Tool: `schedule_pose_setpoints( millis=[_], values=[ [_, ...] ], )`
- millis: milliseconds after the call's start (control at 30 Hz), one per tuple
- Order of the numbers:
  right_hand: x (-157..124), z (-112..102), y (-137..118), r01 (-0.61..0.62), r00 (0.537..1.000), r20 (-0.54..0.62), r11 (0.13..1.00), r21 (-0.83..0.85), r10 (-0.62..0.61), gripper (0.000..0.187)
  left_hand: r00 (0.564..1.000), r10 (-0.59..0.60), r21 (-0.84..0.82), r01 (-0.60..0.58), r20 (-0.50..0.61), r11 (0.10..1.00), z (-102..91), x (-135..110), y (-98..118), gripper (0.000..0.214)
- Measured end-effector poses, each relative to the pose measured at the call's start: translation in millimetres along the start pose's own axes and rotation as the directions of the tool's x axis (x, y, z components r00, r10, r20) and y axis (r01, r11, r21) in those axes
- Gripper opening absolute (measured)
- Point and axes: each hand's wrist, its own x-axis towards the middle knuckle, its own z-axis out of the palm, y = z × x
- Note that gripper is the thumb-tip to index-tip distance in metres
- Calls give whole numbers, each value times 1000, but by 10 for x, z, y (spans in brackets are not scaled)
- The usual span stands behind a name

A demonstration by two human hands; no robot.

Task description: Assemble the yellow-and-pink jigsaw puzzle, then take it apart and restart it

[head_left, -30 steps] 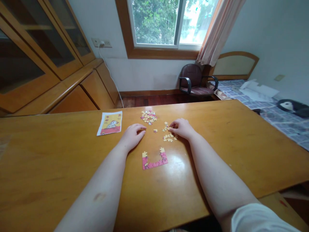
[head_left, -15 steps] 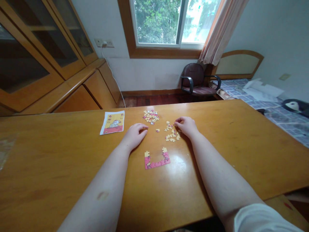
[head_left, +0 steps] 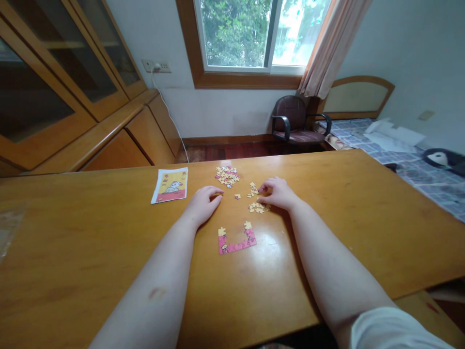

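Observation:
My left hand point(head_left: 204, 204) rests on the table with its fingers loosely stretched out and nothing in them. Over the small loose puzzle pieces point(head_left: 257, 208) is my right hand point(head_left: 279, 193), thumb and forefinger apart, covering some of them. Between the hands lies a single yellow-and-pink puzzle piece point(head_left: 237, 197). Nearer to me, joined pieces form a U-shaped puzzle border point(head_left: 237, 247), pink along the bottom with yellow tips on both sides. A heap of mixed puzzle pieces point(head_left: 227, 176) sits farther back.
A picture sheet point(head_left: 170, 186) with a white animal lies left of my left hand on the wooden table point(head_left: 90, 242). Clear plastic point(head_left: 9, 228) is at the far left. Beyond the table stand an office chair point(head_left: 296, 121) and a bed point(head_left: 363, 126).
My right hand has shifted slightly left over the loose pieces, and its thumb and forefinger have spread apart. My left hand stays where it was.

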Motion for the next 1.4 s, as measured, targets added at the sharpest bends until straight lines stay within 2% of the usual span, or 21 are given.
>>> schedule_pose_setpoints(
  millis=[333, 467, 600, 733, 900, 1033, 1167, 1267, 1400],
  values=[
    [37, 256, -341, 82, 997, 18, 978, -193, -80, 26, 1000, 17, -2, -17, 14, 1000, -10, -17, 25, 27],
    [9, 229, -423, 140, 989, 72, 972, -191, -128, 33, 995, 79, 12, -80, 58, 997, -21, -26, 75, 25],
    [2, 212, -486, 187, 981, 84, 973, -134, -176, 29, 984, 143, 27, -147, 108, 989, -24, -49, 131, 24],
    [6, 217, -477, 132, 991, 28, 980, -149, -129, 22, 977, 168, 45, -175, 132, 984, -2, -65, 135, 30],
    [-7, 234, -461, 183, 980, 94, 979, -86, -174, 15, 980, 143, 66, -153, 141, 986, 29, -67, 109, 31],
    [-25, 227, -542, 238, 966, 122, 970, -58, -229, 24, 977, 163, 63, -173, 138, 983, 28, -74, 117, 26],
    [-33, 235, -580, 256, 962, 127, 960, -112, -242, 37, 966, 190, 56, -203, 175, 978, 20, -90, 130, 25],
    [-27, 274, -537, 239, 965, 142, 962, -129, -221, 36, 965, 171, 63, -187, 197, 980, 20, -95, 129, 23],
    [6, 288, -449, 199, 976, 113, 974, -111, -186, 29, 983, 114, 88, -128, 140, 988, -13, -81, 94, 14]
  ],
)
